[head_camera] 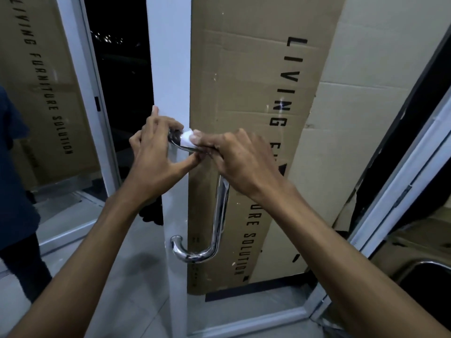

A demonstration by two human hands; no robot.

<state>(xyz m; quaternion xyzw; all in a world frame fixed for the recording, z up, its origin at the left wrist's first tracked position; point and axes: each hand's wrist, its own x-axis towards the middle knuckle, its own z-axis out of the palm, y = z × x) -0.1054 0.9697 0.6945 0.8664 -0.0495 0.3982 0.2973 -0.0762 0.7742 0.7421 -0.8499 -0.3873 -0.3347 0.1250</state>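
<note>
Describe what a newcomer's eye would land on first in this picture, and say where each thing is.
Two bare hands meet mid-frame at the upper bend of a chrome pull handle: the left hand curls round its top end, the right hand pinches a white scrap against it. Behind the door glass stands tall cardboard printed LIVING FURNITURE SOLUTION; left of the white door frame, a dark gap shows distant lights.

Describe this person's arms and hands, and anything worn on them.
The left forearm and right forearm are bare to the frame's edge; no sleeve shows. The left hand and right hand are bare too: no gloves, rings, watch or bands visible.
</note>
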